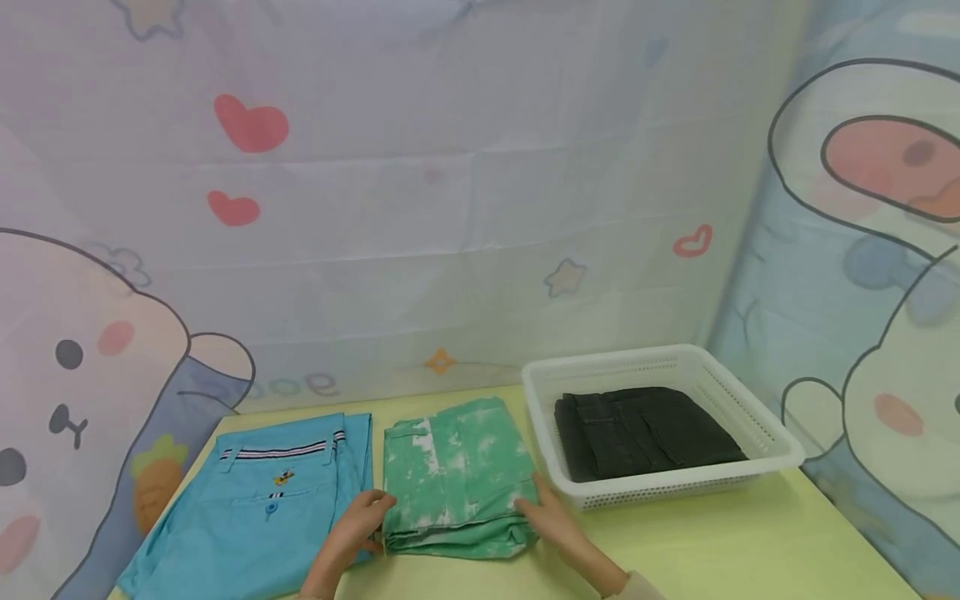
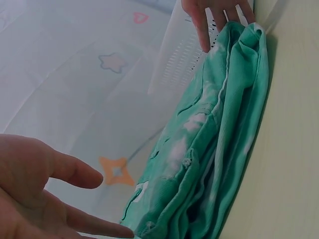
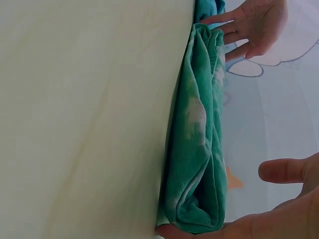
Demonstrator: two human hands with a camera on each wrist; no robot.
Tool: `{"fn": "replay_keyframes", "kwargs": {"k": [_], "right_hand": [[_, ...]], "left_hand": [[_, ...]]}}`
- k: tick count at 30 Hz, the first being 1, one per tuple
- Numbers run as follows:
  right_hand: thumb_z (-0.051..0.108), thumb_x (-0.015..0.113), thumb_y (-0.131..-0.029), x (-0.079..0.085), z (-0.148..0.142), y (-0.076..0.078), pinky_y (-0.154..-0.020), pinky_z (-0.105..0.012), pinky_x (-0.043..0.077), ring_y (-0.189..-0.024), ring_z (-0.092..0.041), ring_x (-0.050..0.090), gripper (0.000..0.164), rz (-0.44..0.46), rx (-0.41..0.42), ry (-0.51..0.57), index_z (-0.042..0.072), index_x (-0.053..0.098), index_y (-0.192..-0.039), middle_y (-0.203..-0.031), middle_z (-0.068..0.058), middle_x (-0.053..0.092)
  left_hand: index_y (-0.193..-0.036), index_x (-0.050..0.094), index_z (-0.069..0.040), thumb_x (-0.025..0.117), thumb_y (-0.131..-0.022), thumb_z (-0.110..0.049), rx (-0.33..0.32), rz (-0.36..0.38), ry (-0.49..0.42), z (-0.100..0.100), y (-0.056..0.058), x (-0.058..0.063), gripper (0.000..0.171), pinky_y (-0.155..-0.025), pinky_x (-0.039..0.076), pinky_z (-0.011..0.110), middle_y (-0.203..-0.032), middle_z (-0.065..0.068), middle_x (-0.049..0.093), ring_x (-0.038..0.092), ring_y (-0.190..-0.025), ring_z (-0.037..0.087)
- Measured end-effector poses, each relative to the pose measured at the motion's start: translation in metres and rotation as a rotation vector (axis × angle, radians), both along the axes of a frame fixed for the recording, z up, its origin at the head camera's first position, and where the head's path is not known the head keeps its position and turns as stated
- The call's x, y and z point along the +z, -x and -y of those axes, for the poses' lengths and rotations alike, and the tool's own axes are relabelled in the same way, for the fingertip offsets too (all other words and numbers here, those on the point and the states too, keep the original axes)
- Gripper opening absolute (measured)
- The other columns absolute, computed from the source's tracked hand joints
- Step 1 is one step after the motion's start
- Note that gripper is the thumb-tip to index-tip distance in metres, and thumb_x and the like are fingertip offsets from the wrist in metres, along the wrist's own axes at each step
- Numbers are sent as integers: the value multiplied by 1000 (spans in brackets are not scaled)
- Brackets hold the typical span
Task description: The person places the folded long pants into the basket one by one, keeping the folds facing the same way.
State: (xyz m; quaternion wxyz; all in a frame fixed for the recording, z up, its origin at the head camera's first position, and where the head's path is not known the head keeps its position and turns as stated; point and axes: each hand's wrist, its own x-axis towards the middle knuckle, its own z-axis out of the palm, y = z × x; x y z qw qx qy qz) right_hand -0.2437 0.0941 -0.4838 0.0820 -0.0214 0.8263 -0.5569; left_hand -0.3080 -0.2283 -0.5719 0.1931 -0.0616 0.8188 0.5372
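Head view: folded green garment [image 1: 457, 479] with white patches lies on the yellow tabletop [image 1: 712, 550], just left of the white basket [image 1: 675, 477]. Narrow wedge of tabletop shows between its side and the basket's left wall. Blue garment [image 1: 255, 517], striped waistband, is farther left of the basket; only a slim gap splits it from the green one. Dark folded garment [image 1: 637, 437] sits inside the basket. From where I stand, the widest stretch of tabletop runs in front of the basket; the basket's right corner comes close to the tabletop's right edge. Left hand [image 1: 360, 521] is at the green side away from the basket, close against the blue; right hand [image 1: 555, 517] is at the basket side, close to the basket's front left corner. Printed backdrop [image 1: 480, 208] rises behind the basket.

Left wrist view: left hand grip is spread, thumb and fingers apart, one fingertip touching the green end away from the basket. Layered fold edges face me. Right hand's fingers reach the other end, beside the basket's perforated wall.

Right wrist view: right hand grip also apart, thumb lifted off, fingers against the bottom of the green end nearest the basket. Broad tabletop alongside. Left hand, fingers spread, at the end away from the basket, bit of blue behind.
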Motion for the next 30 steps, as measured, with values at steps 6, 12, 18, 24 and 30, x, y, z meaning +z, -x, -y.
{"fn": "replay_keyframes", "kwargs": {"k": [6, 12, 18, 24, 30], "right_hand": [[17, 46, -88, -4, -1, 4, -105, -59, 15, -130, -49, 14, 64, 11, -26, 39, -14, 16, -136, -141, -34, 16], [17, 45, -88, -8, -4, 7, -105, -59, 14, -130, -49, 11, 66, 49, -44, 99, -13, 14, -137, -141, -34, 12], [21, 46, -86, -6, -7, 10, -104, -60, 19, -130, -49, 13, 69, 120, -61, 145, -9, 13, -139, -142, -33, 12], [21, 44, -85, -5, -8, 12, -100, -61, 26, -128, -52, 14, 71, 156, -40, 206, -7, 9, -140, -142, -35, 7], [22, 44, -85, -1, -8, 11, -101, -60, 26, -129, -51, 14, 71, 158, -36, 202, -7, 9, -140, -142, -34, 7]], "left_hand": [[-140, 17, -4, 48, -80, -60, 75, 35, 4, 18, 36, -58, 88, -66, 48, 45, -139, 30, 9, 37, -111, 46], [-137, 12, 11, 38, -95, -32, 163, 6, 60, -45, -47, 78, 65, -67, 42, 44, -133, 36, 16, 39, -97, 37], [-135, 12, 15, 36, -96, -25, 153, -5, 21, -61, -72, 122, 61, -90, 40, 53, -134, 39, 11, 24, -120, 54], [-136, 11, 13, 37, -95, -26, 158, -22, -6, -57, -62, 109, 62, -89, 38, 58, -135, 39, 10, 20, -121, 56], [-136, 11, 13, 37, -95, -25, 160, -21, -5, -55, -60, 106, 61, -87, 40, 58, -135, 39, 11, 22, -120, 56]]}}
